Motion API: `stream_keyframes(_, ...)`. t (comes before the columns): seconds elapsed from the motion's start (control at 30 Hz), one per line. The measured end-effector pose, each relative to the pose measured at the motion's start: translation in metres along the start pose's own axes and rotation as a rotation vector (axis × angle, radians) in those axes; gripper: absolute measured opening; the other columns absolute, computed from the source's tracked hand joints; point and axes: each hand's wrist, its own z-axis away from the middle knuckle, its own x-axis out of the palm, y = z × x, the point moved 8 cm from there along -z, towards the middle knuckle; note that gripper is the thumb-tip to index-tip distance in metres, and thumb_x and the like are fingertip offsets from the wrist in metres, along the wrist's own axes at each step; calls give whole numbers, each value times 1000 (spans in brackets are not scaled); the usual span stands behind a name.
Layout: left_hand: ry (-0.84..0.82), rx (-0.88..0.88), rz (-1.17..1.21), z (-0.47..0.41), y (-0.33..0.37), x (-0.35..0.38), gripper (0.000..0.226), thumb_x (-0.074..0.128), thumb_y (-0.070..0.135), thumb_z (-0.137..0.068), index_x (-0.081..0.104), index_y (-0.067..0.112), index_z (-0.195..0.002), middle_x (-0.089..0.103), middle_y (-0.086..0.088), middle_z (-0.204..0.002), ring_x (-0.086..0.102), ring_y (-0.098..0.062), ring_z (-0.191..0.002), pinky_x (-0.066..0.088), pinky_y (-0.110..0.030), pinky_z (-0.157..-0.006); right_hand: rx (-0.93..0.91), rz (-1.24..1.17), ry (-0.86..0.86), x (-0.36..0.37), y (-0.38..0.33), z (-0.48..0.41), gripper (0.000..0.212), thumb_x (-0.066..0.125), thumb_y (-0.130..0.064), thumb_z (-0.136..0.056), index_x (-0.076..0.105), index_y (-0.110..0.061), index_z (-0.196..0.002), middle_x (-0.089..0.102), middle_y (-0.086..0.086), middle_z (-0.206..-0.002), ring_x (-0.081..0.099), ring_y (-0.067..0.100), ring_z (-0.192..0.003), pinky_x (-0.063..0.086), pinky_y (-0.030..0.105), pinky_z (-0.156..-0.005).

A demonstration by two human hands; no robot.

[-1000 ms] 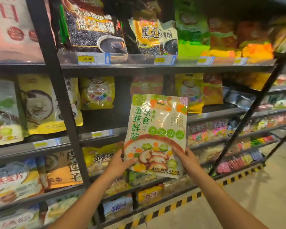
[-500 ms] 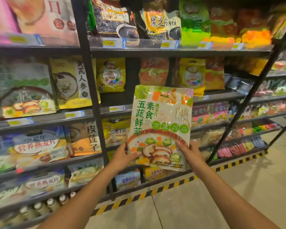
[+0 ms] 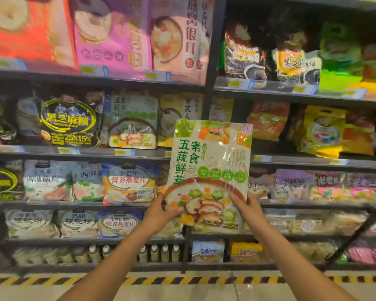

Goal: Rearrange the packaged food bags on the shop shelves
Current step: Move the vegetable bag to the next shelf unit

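I hold a green-and-cream oatmeal bag (image 3: 208, 170) upright in front of the shelves; it shows a bowl of mushrooms and vegetables. My left hand (image 3: 159, 213) grips its lower left corner and my right hand (image 3: 249, 210) grips its lower right edge. The bag hangs in the air before the black upright post (image 3: 213, 61) between two shelf bays. A matching bag (image 3: 132, 124) stands on the second shelf of the left bay, left of the held one.
Black metal shelves (image 3: 96, 154) are packed with cereal and sesame-paste bags on several levels. Small bottles (image 3: 154, 253) line the bottom shelf. A yellow-and-black hazard strip (image 3: 182, 280) marks the floor at the shelf base. A diagonal brace (image 3: 356, 233) crosses at the lower right.
The view has swung left, bringing the left shelf bay and the matching bag into sight. Both hands keep the same grip on the bag, which stays roughly centred.
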Motion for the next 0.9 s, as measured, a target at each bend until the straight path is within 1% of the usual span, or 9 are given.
stream_keyframes(0.1, 40, -1, 9, 0, -7, -55, 61, 86, 38, -80, 52, 32, -131, 65, 12, -116, 64, -8, -102, 55, -27, -83, -21, 3, -54, 58, -12, -17, 59, 79, -58, -81, 58, -36, -131, 70, -10, -124, 69, 14, -110, 57, 42, -96)
stream_keyframes(0.23, 99, 11, -5, -12, -20, -131, 66, 86, 35, -81, 54, 23, -138, 67, 7, -122, 66, -9, -106, 57, -23, -80, -42, 2, -79, 136, -33, -33, 42, 73, -43, -89, 58, -29, -126, 69, -9, -116, 69, 9, -95, 56, 26, -77)
stream_keyframes(0.33, 127, -14, 8, -24, -32, -182, 63, 85, 39, -81, 56, 25, -136, 69, 8, -121, 70, -11, -103, 63, -32, -82, -37, -5, -117, 189, -41, -48, 59, 75, -53, -82, 58, -28, -133, 73, -2, -121, 74, 18, -102, 61, 38, -86)
stream_keyframes(0.37, 130, -11, 2, -27, -32, -196, 58, 84, 39, -83, 57, 26, -133, 69, 9, -119, 70, -10, -101, 63, -30, -79, -35, 0, -122, 204, -43, -54, 58, 74, -53, -83, 58, -28, -132, 73, -2, -121, 73, 18, -102, 61, 38, -87)
stream_keyframes(0.43, 138, 2, -8, -35, -31, -219, 50, 82, 38, -85, 55, 31, -127, 69, 11, -115, 68, -5, -97, 59, -22, -72, -29, 20, -117, 229, -50, -63, 41, 71, -48, -90, 59, -30, -125, 71, -7, -116, 71, 8, -92, 59, 23, -72)
stream_keyframes(0.53, 161, 2, -16, -50, -33, -247, 53, 81, 47, -83, 55, 34, -127, 70, 9, -118, 69, -12, -102, 61, -41, -89, -23, 40, -165, 261, -58, -76, 32, 72, -34, -94, 59, -27, -121, 71, -8, -114, 69, -1, -84, 53, 11, -57)
stream_keyframes(0.63, 194, -1, -22, -61, -36, -266, 59, 81, 47, -83, 55, 28, -132, 69, 7, -119, 68, -16, -106, 58, -45, -94, -10, 66, -187, 280, -60, -90, 48, 84, -23, -84, 60, -23, -124, 72, -6, -112, 69, 4, -92, 53, 11, -59)
stream_keyframes(0.73, 216, 19, -47, -74, -31, -277, 61, 80, 50, -83, 49, 31, -132, 66, 8, -119, 67, -16, -106, 58, -43, -89, 8, 85, -179, 290, -60, -108, 61, 90, -24, -77, 59, -20, -130, 73, -3, -115, 71, 11, -101, 55, 20, -70)
stream_keyframes(0.9, 196, 33, -58, -101, -22, -284, 53, 77, 47, -87, 47, 31, -128, 64, 8, -120, 65, -9, -100, 57, -40, -87, 1, 76, -156, 301, -71, -140, 57, 88, -23, -79, 60, -18, -128, 74, -1, -114, 71, 15, -101, 56, 27, -74)
